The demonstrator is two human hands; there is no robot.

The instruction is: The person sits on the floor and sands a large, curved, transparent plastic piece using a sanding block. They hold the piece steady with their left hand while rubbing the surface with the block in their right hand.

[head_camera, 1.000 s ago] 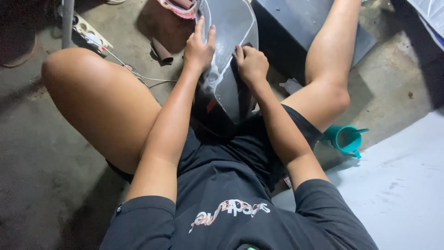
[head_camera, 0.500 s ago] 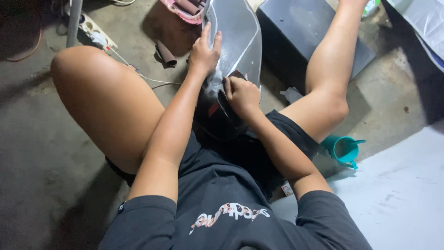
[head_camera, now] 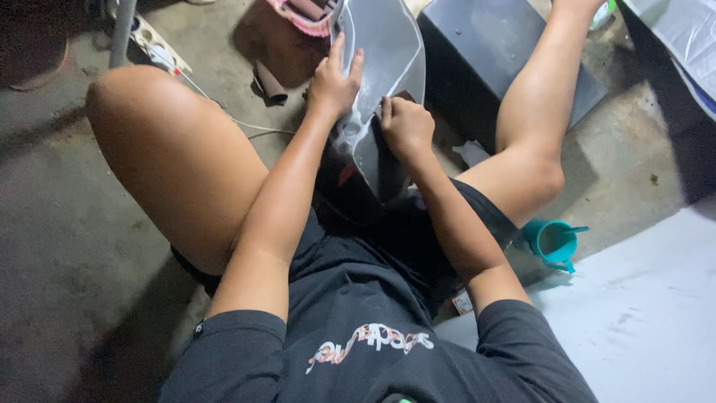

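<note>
Concrete floor (head_camera: pixel 67 246), dim and stained, with the person sitting on it, legs spread so the work sits between the knees. Grey curved panel (head_camera: pixel 384 67) (looks like a moulded plastic shell, glossy, possibly wet, hard to tell) leans from the lap up and away, lower end tucked against the dark shorts, which seems to brace it so it doesn't slide. Left hand (head_camera: pixel 333 83) lies flat with fingers spread on the panel's left edge, palm down, pressing rather than gripping, likely to steady it. Right hand (head_camera: pixel 405 125) is curled into a loose fist against the panel's right side, just beside the left; something small may be pinched under the fingers, but I cannot tell what, if anything. Both forearms run straight out from the body, so weight goes into the panel. Behind it sits a dark flat box (head_camera: pixel 485 60) under the raised right leg, touching or nearly so. Pink-rimmed item (head_camera: pixel 302 15) at the top edge, mostly cut off. Short brown tube (head_camera: pixel 270 83) lies on the floor near the left hand. Teal cup (head_camera: pixel 553 242) sits by the right thigh, within reach. White sheet (head_camera: pixel 649 313) covers the lower-right floor. White cable (head_camera: pixel 246 125) trails past the left knee.
</note>
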